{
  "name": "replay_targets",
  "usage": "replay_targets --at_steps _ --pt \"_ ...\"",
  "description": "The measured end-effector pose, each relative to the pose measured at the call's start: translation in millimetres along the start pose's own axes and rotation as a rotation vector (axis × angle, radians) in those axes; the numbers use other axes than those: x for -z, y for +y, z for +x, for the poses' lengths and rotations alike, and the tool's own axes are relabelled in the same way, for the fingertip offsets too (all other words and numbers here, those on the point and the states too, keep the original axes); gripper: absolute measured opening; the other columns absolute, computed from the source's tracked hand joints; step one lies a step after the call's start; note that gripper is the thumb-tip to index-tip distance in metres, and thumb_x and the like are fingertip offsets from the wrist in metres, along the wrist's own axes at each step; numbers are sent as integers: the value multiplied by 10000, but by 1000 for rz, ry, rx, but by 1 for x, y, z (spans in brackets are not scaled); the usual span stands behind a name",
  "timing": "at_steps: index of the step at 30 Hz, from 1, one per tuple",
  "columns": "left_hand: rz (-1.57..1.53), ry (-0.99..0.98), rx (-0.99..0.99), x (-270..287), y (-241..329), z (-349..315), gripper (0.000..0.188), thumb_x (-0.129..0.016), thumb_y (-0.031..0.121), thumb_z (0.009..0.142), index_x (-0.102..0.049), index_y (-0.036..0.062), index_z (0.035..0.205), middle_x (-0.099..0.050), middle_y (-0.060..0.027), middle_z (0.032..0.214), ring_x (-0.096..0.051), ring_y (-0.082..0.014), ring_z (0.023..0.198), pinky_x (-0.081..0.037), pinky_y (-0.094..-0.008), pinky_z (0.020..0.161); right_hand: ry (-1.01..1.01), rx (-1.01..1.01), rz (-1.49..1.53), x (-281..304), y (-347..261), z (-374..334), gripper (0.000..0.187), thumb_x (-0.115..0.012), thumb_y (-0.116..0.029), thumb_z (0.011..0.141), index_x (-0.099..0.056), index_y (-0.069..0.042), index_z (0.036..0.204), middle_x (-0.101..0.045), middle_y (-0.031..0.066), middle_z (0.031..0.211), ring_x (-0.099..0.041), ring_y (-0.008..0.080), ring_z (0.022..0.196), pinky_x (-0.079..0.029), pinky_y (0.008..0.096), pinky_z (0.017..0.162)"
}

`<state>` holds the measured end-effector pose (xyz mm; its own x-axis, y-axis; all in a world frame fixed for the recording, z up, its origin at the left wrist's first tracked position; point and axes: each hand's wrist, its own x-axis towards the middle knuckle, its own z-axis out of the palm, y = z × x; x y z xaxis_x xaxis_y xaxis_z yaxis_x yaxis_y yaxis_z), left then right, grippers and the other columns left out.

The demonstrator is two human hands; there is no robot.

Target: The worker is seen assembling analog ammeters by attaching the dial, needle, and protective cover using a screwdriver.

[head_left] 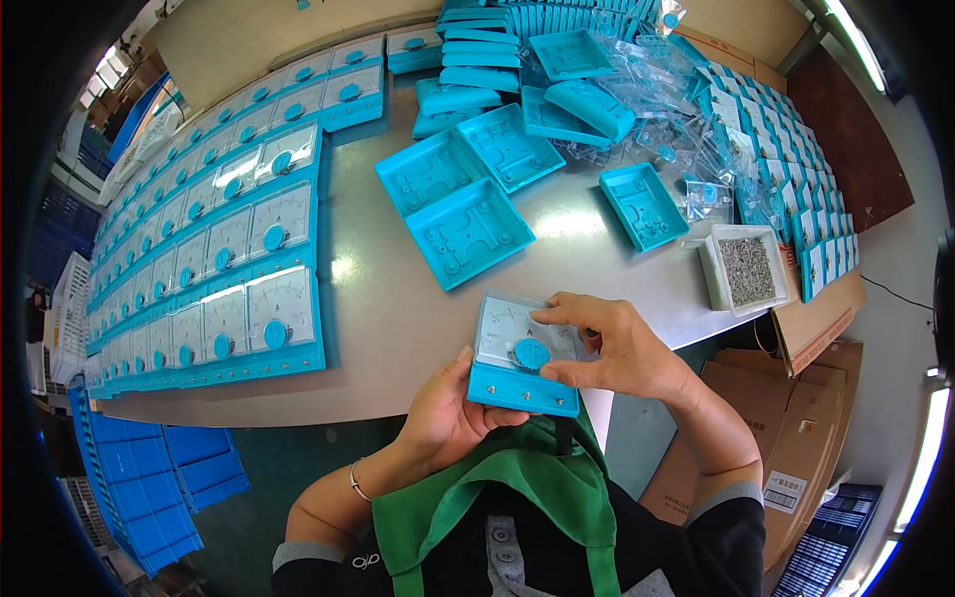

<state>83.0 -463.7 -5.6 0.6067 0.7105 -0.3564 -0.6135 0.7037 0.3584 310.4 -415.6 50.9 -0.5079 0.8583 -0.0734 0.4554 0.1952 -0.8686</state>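
A teal-based analog ammeter (525, 356) sits clamped in the left hand's grip (448, 406) by a metal table (388, 338), the right hand's grip (627, 343) apart, thumb and forefinger at its front, with teal cases (471, 234) beyond and rows of similar meters (214, 259) at left

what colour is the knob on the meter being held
The knob is turquoise blue, seen best in the head view.

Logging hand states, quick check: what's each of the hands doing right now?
Left hand: closed, holding the rectangular blue-and-white plastic meter with a clear cover.
Right hand: partly curled, fingers at that meter; whether it grips cannot be told.
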Motion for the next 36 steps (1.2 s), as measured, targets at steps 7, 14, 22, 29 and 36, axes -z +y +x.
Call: replay_targets --at_steps 7,14,22,29,36 --pt "403 57 -76 -9 1 -2 445 -502 242 929 -380 25 1297 -554 -123 1187 -600 -235 1012 -549 -382 768 225 298 -392 -18 0 -10 582 -792 -248 647 -598 -39 1155 -527 233 1214 -610 226 726 -514 301 686" --pt "442 23 -167 -15 0 -10 479 -552 143 872 -376 29 1302 -538 -114 1192 -582 -232 1025 -542 -382 764 281 -53 420 -39 33 -49 480 -725 -267 794 -547 19 1135 -616 101 1001 -584 108 724 -461 233 590" --pt "472 7 -198 -13 5 -12 494 -576 180 866 -384 29 1296 -531 -118 1208 -562 -234 1045 -528 -399 792 -6 -192 789 -42 14 -38 297 -592 -224 910 -552 43 1034 -598 56 869 -568 96 734 -498 238 594" --pt "449 -25 -196 -10 8 -15 512 -570 181 873 -364 27 1317 -529 -126 1207 -576 -229 1021 -533 -383 780 249 41 393 -23 13 -28 424 -683 -208 826 -544 32 1146 -627 105 955 -590 152 811 -501 321 702" --pt "632 -35 -133 -8 8 -20 551 -577 194 878 -328 14 1336 -530 -109 1172 -569 -176 1003 -524 -313 777 385 422 -280 -13 -11 1 401 -727 -176 740 -612 -5 1084 -623 162 1002 -591 328 864 -495 375 729"
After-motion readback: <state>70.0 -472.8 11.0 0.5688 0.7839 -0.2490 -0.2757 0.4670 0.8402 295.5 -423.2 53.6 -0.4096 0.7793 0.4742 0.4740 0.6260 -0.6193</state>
